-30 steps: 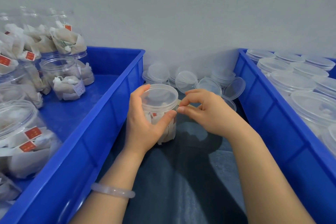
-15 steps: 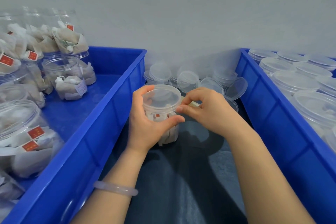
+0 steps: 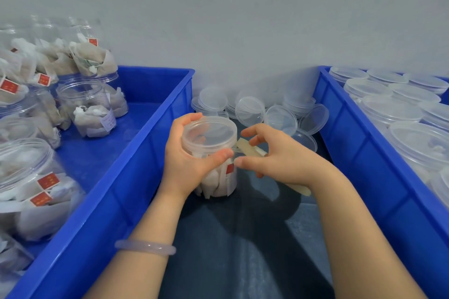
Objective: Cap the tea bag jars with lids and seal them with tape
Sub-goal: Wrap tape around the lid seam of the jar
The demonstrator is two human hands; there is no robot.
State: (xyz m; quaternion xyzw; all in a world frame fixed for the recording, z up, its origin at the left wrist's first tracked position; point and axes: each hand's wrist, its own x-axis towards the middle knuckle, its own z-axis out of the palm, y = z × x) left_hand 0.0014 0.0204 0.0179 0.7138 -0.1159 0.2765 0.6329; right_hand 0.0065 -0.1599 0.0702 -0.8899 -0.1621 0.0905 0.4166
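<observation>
A clear jar of tea bags (image 3: 216, 172) stands on the dark surface between two blue bins, with a clear lid (image 3: 209, 131) on top. My left hand (image 3: 187, 160) grips the jar, thumb pressing at the lid's rim on the near side. My right hand (image 3: 279, 160) is just right of the jar and holds a yellowish roll of tape (image 3: 250, 149). A thin strip runs from the roll to the rim under my left thumb. Most of the roll is hidden under my right hand.
The left blue bin (image 3: 136, 153) holds several open jars of tea bags (image 3: 90, 109). The right blue bin (image 3: 359, 153) holds several lidded jars (image 3: 393, 109). Loose clear lids (image 3: 250, 109) lie heaped against the grey wall behind the jar.
My right hand has drawn away from the jar to the right, pulling a strip of tape out from the rim. My left thumb has slid onto the tape's end at the rim.
</observation>
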